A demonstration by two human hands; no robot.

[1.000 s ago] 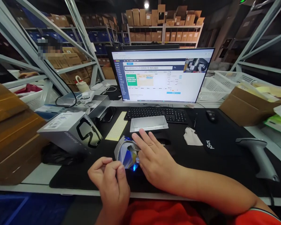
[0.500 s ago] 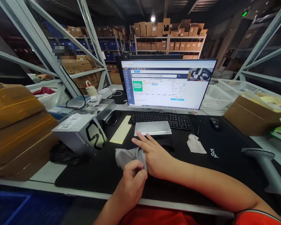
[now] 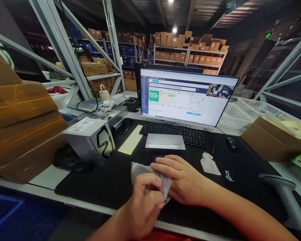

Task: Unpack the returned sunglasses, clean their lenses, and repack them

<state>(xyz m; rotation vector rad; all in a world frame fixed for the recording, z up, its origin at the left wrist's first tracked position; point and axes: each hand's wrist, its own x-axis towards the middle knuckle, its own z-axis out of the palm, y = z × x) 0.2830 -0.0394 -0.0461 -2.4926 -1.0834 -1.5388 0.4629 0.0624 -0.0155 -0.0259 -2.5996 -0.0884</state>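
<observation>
A light grey cloth (image 3: pixel 137 169) is bunched between my two hands above the black desk mat (image 3: pixel 100 187). My left hand (image 3: pixel 146 201) pinches its near side, thumb and forefinger closed together. On the far right side of the cloth lies my right hand (image 3: pixel 182 177), fingers close together and bent over it; its thumb is hidden. Just beyond the hands stands an open silver-white box tray (image 3: pixel 165 142). Farther right on the mat rests a second, off-white cloth (image 3: pixel 209 164).
A monitor (image 3: pixel 183 97) and a black keyboard (image 3: pixel 170 132) stand behind. To the left are a grey product box (image 3: pixel 89 142), a yellow paper strip (image 3: pixel 130 140) and stacked cartons (image 3: pixel 22 130). A mouse (image 3: pixel 231 143) and handheld scanner (image 3: pixel 282 194) lie right. Another person's head shows far left.
My hands have moved slightly right and nearer with the grey cloth. The right hand's spread fingers have come together over the cloth. The view has shifted a little.
</observation>
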